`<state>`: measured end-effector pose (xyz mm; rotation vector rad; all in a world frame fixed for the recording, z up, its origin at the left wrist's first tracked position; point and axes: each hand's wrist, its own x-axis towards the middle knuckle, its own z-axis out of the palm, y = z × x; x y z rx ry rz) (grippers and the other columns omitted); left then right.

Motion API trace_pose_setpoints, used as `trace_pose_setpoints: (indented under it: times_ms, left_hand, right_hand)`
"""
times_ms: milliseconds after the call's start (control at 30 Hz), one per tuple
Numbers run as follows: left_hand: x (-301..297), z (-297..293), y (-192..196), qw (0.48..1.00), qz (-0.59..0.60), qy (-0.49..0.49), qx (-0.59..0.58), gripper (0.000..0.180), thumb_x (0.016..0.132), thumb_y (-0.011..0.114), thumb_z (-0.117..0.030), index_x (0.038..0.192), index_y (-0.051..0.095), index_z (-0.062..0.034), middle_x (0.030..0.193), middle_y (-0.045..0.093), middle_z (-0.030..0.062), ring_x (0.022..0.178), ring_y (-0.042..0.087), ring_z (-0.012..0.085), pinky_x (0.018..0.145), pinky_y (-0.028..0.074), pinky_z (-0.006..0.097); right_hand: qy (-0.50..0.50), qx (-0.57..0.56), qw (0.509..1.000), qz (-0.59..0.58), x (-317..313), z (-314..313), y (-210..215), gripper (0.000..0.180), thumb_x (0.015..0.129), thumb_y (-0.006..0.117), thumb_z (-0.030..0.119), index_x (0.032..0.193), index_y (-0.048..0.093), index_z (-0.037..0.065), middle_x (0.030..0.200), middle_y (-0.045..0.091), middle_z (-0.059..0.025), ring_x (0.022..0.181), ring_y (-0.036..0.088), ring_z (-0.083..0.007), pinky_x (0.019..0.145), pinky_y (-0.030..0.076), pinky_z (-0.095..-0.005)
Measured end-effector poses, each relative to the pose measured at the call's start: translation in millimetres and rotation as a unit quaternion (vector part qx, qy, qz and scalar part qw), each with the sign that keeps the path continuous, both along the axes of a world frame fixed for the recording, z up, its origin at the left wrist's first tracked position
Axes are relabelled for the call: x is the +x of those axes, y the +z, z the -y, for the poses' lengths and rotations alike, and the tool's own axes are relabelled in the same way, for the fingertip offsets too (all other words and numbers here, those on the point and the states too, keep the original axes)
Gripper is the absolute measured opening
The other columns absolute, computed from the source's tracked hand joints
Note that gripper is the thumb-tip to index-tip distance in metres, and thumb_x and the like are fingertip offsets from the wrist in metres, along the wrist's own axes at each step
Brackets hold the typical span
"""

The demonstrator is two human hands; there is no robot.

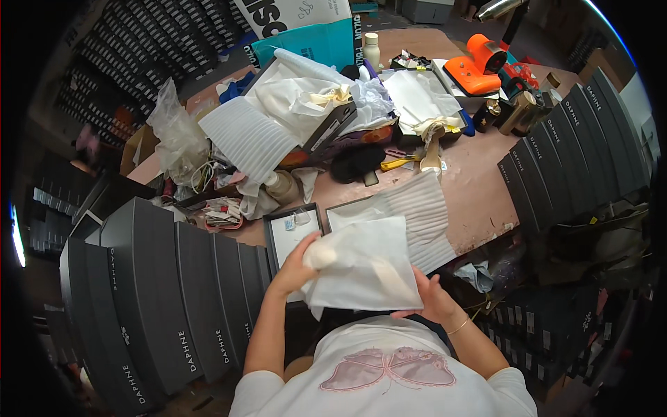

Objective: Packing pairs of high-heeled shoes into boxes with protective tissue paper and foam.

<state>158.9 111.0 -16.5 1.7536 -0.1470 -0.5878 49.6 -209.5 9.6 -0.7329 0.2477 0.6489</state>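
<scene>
In front of my chest I hold a thin white see-through bag [365,267]. Pale shapes that look like a shoe show through it. My left hand [297,267] grips its left edge, beside a rounded pale bulge. At the lower right corner, the bag's edge lies between the thumb and fingers of my right hand [434,299]. Just beyond the bag is an open dark box [340,212], partly hidden, with a ribbed white padding sheet [420,215] spilling over its right side. A box part with a white inside [281,229] and a small clear packet [297,221] sits left of it.
Dark shoeboxes stand in rows at left [156,292] and right [566,149]. Across the pink table [479,187] are a beige shoe [432,149], a yellow-handled tool [399,163], a black brush-like thing [356,163], paper-filled boxes [420,97] and an orange device [476,69].
</scene>
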Motion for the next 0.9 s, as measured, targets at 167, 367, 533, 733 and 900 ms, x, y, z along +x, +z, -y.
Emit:
trace_pose_setpoints:
  times_ms: [167,367,533,733,900]
  left_hand:
    - [25,96,-126,0.968,0.172,0.18,0.034,0.081,0.085,0.058,-0.006,0.148,0.008,-0.0029,0.13,0.046,0.018,0.118,0.047,0.0249,0.094,0.043,0.03]
    - [2,133,-139,0.99,-0.122,-0.037,0.063,0.058,0.088,0.057,-0.013,0.139,0.034,0.003,0.108,0.061,0.0151,0.098,0.06,0.0223,0.081,0.047,0.034]
    - [-23,90,-76,0.95,0.273,0.086,0.125,0.042,0.084,0.061,-0.013,0.122,0.051,-0.0004,0.089,0.061,0.0146,0.077,0.06,0.0278,0.072,0.049,0.034]
    - [-99,15,-148,0.95,0.018,0.026,0.312,0.037,0.076,0.068,-0.026,0.098,0.056,0.0012,0.088,0.061,0.0204,0.086,0.061,0.0368,0.075,0.048,0.045]
    - [-105,22,-96,0.938,0.152,0.126,0.286,0.019,0.081,0.059,-0.015,0.086,0.052,0.002,0.084,0.059,0.0237,0.079,0.058,0.0411,0.069,0.047,0.046]
  right_hand:
    - [-0.026,-0.426,0.879,0.213,19,-42,-94,0.066,0.087,0.051,0.01,0.146,0.02,0.004,0.136,0.043,-0.0221,0.122,0.046,-0.0328,0.102,0.038,-0.0419]
    - [-0.004,-0.539,0.802,0.259,-13,-26,-101,0.041,0.087,0.053,0.007,0.127,0.049,-0.004,0.124,0.053,-0.0257,0.111,0.057,-0.0282,0.091,0.046,-0.0331]
    - [0.16,-0.469,0.868,0.044,-13,24,-53,0.022,0.087,0.055,0.011,0.096,0.066,-0.005,0.079,0.07,-0.0131,0.081,0.068,-0.0265,0.072,0.053,-0.034]
    - [0.015,-0.569,0.777,0.27,43,73,-208,0.059,0.089,0.055,0.02,0.14,0.034,0.0,0.144,0.035,-0.0215,0.138,0.028,-0.0305,0.112,0.022,-0.0402]
    - [0.193,-0.661,0.5,0.525,76,-69,-78,0.085,0.077,0.066,0.05,0.144,0.032,0.009,0.144,0.034,-0.0229,0.137,0.026,-0.0385,0.111,0.017,-0.0533]
